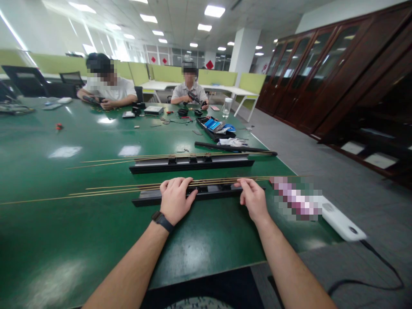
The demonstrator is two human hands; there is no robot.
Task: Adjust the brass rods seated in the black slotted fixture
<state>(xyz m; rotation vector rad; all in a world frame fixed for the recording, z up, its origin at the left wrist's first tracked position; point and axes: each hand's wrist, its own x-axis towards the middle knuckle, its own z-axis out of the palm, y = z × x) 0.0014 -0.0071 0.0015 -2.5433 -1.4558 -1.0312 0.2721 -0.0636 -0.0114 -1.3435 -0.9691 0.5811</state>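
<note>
Your left hand rests palm down on the near black rail, fingers together and curled over its top, thumb stretched along its front edge. Your right hand presses the same rail further right, fingers together and bent, tips meeting the thin brass rods that run along the rail's far side. Beyond your fingertips a second black rail lies parallel on the green table. A white power strip lies just right of your right hand.

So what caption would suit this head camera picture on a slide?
Both hands, left hand and right hand, rest on a black rail with thin brass rods on a green table.
</note>
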